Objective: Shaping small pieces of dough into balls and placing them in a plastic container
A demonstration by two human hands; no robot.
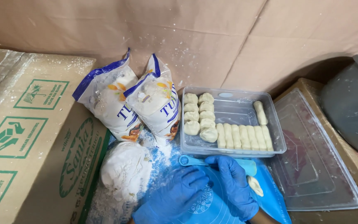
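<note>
Gloved left hand [175, 199] and right hand [233, 184] on floury blue mat [270, 195], cardboard wall [212, 37]

A makeshift food-preparation corner rather than a fitted kitchen, with brown paper sheeting [228, 37] lining the far wall, flour-dusted cardboard cartons [25, 137] stacked on the left, two opened flour bags [133, 103] leaning near them, and a clear plastic tray [235, 108] of shaped dough pieces [243, 137] on the right

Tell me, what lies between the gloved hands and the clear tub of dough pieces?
In the head view, a light blue plastic scoop lies on the blue mat, between the right hand and the clear tub.
</note>
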